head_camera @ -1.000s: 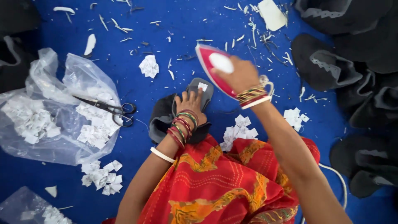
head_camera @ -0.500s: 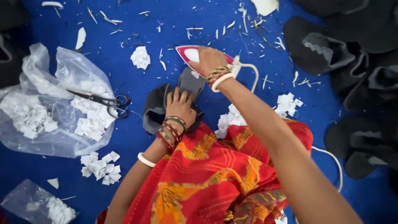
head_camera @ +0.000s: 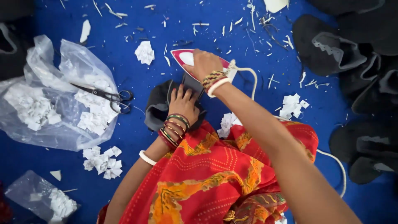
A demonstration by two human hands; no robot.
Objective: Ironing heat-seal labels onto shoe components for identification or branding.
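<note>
Looking down from the head camera, I see a clear plastic bag (head_camera: pixel 49 108) lying open on the blue floor (head_camera: pixel 137 137) at the left, filled with small white paper pieces (head_camera: pixel 29 110). A pair of scissors (head_camera: pixel 105 96) rests on top of the bag, blades pointing left. A second, smaller clear bag (head_camera: pixel 39 199) at the lower left also holds white scraps. Loose white pieces (head_camera: pixel 101 159) sit just below the big bag, and another little heap (head_camera: pixel 292 105) lies to the right. Black fabric pieces (head_camera: pixel 344 54) are stacked along the right edge.

My left hand (head_camera: pixel 182 103) lies flat, fingers spread and pointing away from me, pressing down on a dark grey fabric piece (head_camera: pixel 159 108) in the middle of the floor, just beyond my red and orange garment (head_camera: pixel 215 174). It grips nothing; it only pins the cloth. Bangles (head_camera: pixel 172 128) ring that wrist.

My right hand (head_camera: pixel 205 64) is closed around the handle of a red and white iron (head_camera: pixel 184 58), which sits at the far edge of the grey fabric, nose pointing up-left. Its white cord (head_camera: pixel 248 76) loops off to the right. My right forearm crosses the frame diagonally from the lower right.
</note>
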